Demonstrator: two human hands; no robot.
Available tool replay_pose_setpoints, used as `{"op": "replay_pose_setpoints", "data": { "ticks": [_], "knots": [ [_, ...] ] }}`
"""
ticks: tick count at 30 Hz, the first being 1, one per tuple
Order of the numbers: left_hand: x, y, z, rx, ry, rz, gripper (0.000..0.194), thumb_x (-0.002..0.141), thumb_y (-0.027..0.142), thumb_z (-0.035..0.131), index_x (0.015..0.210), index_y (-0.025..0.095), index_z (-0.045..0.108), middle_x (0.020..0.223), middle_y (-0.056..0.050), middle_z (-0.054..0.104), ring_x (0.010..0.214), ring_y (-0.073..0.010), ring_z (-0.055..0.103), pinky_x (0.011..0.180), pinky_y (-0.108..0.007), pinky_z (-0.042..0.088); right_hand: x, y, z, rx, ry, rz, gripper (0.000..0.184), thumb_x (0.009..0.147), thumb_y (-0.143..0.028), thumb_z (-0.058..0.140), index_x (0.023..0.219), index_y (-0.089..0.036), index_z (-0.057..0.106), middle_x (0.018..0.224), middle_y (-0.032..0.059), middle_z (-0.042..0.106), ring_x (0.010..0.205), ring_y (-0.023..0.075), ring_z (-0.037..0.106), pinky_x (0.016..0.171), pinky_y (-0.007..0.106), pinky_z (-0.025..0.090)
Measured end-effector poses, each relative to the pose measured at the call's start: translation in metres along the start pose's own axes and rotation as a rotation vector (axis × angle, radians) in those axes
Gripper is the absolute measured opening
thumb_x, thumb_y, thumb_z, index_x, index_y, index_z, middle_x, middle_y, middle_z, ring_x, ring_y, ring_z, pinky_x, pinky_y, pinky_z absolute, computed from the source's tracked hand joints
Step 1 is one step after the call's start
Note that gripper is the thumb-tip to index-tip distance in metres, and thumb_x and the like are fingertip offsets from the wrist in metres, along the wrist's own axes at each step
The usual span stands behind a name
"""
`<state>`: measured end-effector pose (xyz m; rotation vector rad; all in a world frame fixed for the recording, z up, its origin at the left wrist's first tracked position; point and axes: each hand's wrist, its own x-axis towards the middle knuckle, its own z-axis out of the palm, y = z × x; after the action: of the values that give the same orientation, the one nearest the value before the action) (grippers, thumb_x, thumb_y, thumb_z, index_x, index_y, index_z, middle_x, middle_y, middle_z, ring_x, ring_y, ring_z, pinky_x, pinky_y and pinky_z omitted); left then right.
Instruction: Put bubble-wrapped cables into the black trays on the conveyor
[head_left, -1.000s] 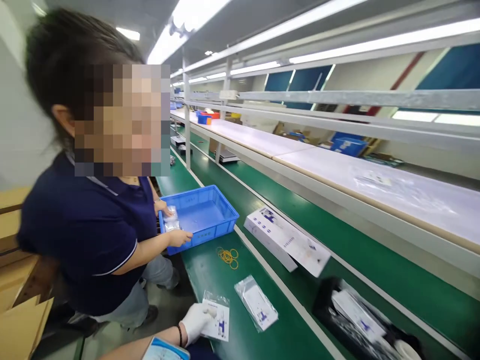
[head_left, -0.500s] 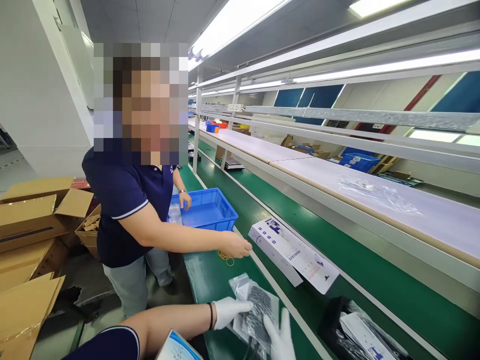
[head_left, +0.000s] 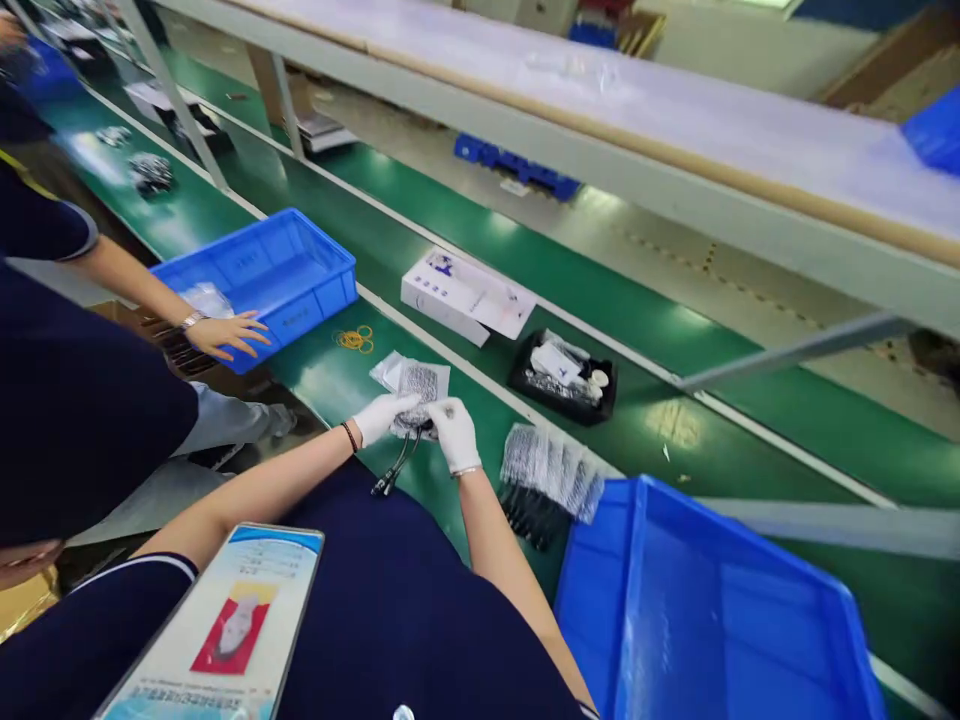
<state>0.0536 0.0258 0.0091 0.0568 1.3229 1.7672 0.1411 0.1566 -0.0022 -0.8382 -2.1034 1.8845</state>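
Observation:
Both my hands wear white gloves and are at a bubble-wrapped packet (head_left: 418, 380) over the green bench. Black cable ends (head_left: 390, 478) hang from its near side, and clear plastic film shows around it. My left hand (head_left: 384, 418) grips the packet's left side, thumb on top. At its right edge my right hand (head_left: 454, 434) has its fingers pinched on the wrap. Several similar bubble-wrapped packets (head_left: 551, 462) lie in a row to the right, black cables below them. Yellow rubber bands (head_left: 355, 340) lie beyond my left hand.
A co-worker's hand (head_left: 229, 334) rests at a blue crate (head_left: 304, 318) on the left. A white printed box (head_left: 461, 300) and a black tray (head_left: 555, 402) of wrapped parts lie ahead. Another blue crate (head_left: 636, 570) stands at right. A raised shelf (head_left: 615, 135) runs beyond.
My view has swung down and right, bringing the right crate and packet row into sight. The co-worker's outstretched arm is no longer over the bench. My hands still hold the packet.

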Motion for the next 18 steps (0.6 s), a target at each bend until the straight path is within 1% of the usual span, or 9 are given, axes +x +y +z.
{"op": "replay_pose_setpoints", "data": {
  "ticks": [2,4,6,8,12,16,18],
  "knots": [
    [0.0,0.001,0.009,0.13,-0.002,0.055,0.052,0.064,0.047,0.081,0.101,0.012,0.07,0.103,-0.011,0.074,0.103,-0.027,0.064,0.102,-0.044,0.044,-0.002,0.0,-0.006,0.076,0.05,0.057,0.031,0.068,-0.046,0.066,0.068,-0.021,0.048,0.058,-0.0065,0.049,0.053,0.0118,0.048,0.052,0.026,0.044],
    [-0.001,0.002,0.017,0.243,-0.027,0.077,0.054,0.066,0.05,0.079,0.105,0.013,0.071,0.109,-0.012,0.073,0.109,-0.0287,0.062,0.105,-0.045,0.042,-0.004,-0.002,-0.012,0.145,0.082,0.09,0.033,0.065,-0.042,0.068,0.063,-0.022,0.042,0.053,-0.0086,0.043,0.049,0.01,0.042,0.047,0.023,0.038],
    [0.0,0.003,0.023,0.33,-0.075,0.106,0.055,0.071,0.052,0.075,0.11,0.014,0.07,0.116,-0.012,0.07,0.114,-0.0302,0.06,0.107,-0.046,0.04,-0.005,-0.002,-0.019,0.166,0.109,0.087,0.034,0.063,-0.039,0.069,0.06,-0.021,0.04,0.053,-0.0089,0.041,0.05,0.0094,0.04,0.047,0.022,0.035],
    [0.003,0.002,0.027,0.37,-0.129,0.135,0.057,0.074,0.052,0.072,0.117,0.014,0.068,0.122,-0.012,0.068,0.117,-0.0309,0.058,0.108,-0.047,0.038,-0.005,-0.001,-0.026,0.151,0.137,0.075,0.035,0.063,-0.038,0.069,0.058,-0.021,0.038,0.053,-0.0088,0.039,0.051,0.0092,0.039,0.047,0.022,0.033],
    [0.014,0.0,0.036,0.415,-0.192,0.197,0.06,0.08,0.048,0.067,0.128,0.014,0.059,0.132,-0.012,0.061,0.123,-0.029,0.054,0.11,-0.045,0.036,0.0,0.001,-0.04,0.095,0.17,0.059,0.037,0.063,-0.038,0.069,0.057,-0.021,0.037,0.053,-0.0084,0.039,0.053,0.0095,0.038,0.05,0.022,0.03],
    [0.022,0.001,0.047,0.438,-0.218,0.206,0.06,0.081,0.047,0.066,0.132,0.016,0.057,0.134,-0.011,0.061,0.125,-0.0279,0.053,0.111,-0.043,0.035,0.004,0.0,-0.05,0.066,0.183,0.078,0.036,0.063,-0.039,0.068,0.057,-0.021,0.037,0.052,-0.0081,0.04,0.053,0.0099,0.039,0.05,0.023,0.03],
    [0.024,0.001,0.049,0.436,-0.245,0.189,0.059,0.083,0.047,0.064,0.132,0.015,0.057,0.133,-0.011,0.061,0.125,-0.0279,0.053,0.111,-0.042,0.035,0.005,0.0,-0.053,0.07,0.177,0.105,0.036,0.062,-0.038,0.068,0.057,-0.021,0.038,0.052,-0.008,0.041,0.052,0.01,0.039,0.049,0.023,0.03]
  ]
}}
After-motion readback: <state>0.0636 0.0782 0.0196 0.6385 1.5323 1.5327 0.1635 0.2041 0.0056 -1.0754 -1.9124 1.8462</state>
